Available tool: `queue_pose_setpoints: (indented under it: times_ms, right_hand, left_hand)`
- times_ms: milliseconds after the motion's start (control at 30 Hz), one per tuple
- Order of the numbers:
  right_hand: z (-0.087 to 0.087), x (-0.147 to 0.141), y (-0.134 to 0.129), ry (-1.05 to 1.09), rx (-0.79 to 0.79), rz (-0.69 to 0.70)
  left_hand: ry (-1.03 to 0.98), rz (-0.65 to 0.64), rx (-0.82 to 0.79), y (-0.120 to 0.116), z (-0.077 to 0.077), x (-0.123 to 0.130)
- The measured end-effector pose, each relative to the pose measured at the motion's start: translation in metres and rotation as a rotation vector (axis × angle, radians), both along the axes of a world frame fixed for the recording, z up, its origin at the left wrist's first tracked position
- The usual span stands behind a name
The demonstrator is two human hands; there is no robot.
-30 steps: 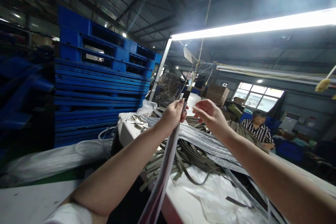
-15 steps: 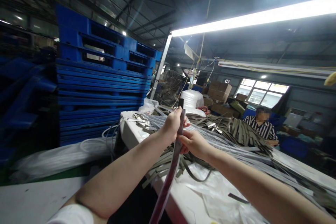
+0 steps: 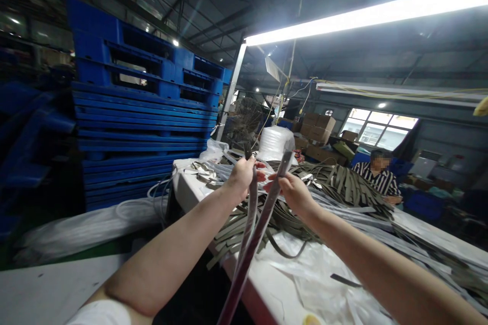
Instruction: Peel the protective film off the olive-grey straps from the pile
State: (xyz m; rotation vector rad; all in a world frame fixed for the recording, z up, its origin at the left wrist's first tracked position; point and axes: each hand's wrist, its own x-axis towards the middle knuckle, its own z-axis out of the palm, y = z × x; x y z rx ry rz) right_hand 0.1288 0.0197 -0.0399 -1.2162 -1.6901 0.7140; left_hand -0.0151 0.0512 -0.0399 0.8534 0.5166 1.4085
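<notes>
In the head view, my left hand (image 3: 241, 179) is closed round the top of a dark strip (image 3: 252, 203), whose end sticks up above the fingers. My right hand (image 3: 295, 190) pinches a second long strip (image 3: 263, 221), grey and shiny near its top, which leans up to the right. Both strips run down toward me and come together low in the view, in front of the table edge. Below and behind the hands, a heap of olive-grey flat strips (image 3: 335, 183) covers much of the white table (image 3: 263, 274).
A tall stack of blue pallets (image 3: 152, 137) stands to the left. Crumpled clear plastic (image 3: 297, 269) lies on the near table, and a white roll (image 3: 275, 142) stands behind the strips. Across the table sits a person in a striped shirt (image 3: 385, 183). A lit tube (image 3: 362, 10) hangs overhead.
My hands were close together on overlapping strips; now they are apart, left hand moved left and right hand right and up. The strips have spread into a narrow V.
</notes>
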Motion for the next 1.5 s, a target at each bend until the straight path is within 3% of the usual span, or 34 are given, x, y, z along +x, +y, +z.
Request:
queue_pose_setpoints:
  times_ms: [67, 133, 233, 300, 500, 633, 800, 933, 1100, 1233, 1367, 1500]
  right_hand:
    - [0.019, 0.002, -0.001, 0.338, -0.002, -0.007]
    - [0.035, 0.003, -0.002, 0.488, -0.001, 0.026]
    - [0.043, 0.000, 0.001, 0.342, -0.060, 0.073]
    - [0.039, -0.002, 0.003, 0.235, -0.051, 0.078]
    - [0.042, 0.002, 0.005, 0.305, 0.055, 0.069]
    - [0.046, 0.007, 0.006, 0.284, 0.077, 0.018]
    - [0.036, 0.003, 0.003, 0.201, 0.040, 0.040]
    - [0.036, 0.002, -0.001, 0.223, 0.053, 0.066]
    - [0.048, 0.008, -0.001, 0.276, 0.099, 0.045]
    - [0.049, 0.010, -0.001, 0.272, 0.091, 0.035]
    - [0.045, 0.008, -0.002, 0.238, 0.082, 0.026]
    - [0.044, 0.007, -0.003, 0.205, 0.077, 0.023]
  left_hand:
    - [0.032, -0.002, 0.054, -0.002, -0.002, -0.003]
    - [0.139, -0.104, 0.141, -0.007, -0.005, -0.003]
    - [0.330, -0.252, 0.296, -0.013, -0.013, 0.001]
    - [0.367, -0.273, 0.342, -0.015, -0.019, 0.002]
    - [0.357, -0.367, 0.307, -0.011, -0.042, -0.002]
    - [0.376, -0.259, 0.326, -0.012, -0.057, 0.004]
    - [0.439, -0.054, 0.392, -0.017, -0.052, 0.012]
    - [0.375, -0.047, 0.349, -0.016, -0.047, 0.011]
    - [0.357, -0.127, 0.347, -0.013, -0.054, 0.007]
    - [0.386, -0.017, 0.354, -0.013, -0.061, 0.011]
    - [0.442, 0.167, 0.435, -0.014, -0.053, 0.018]
    - [0.418, 0.188, 0.469, -0.017, -0.035, 0.020]
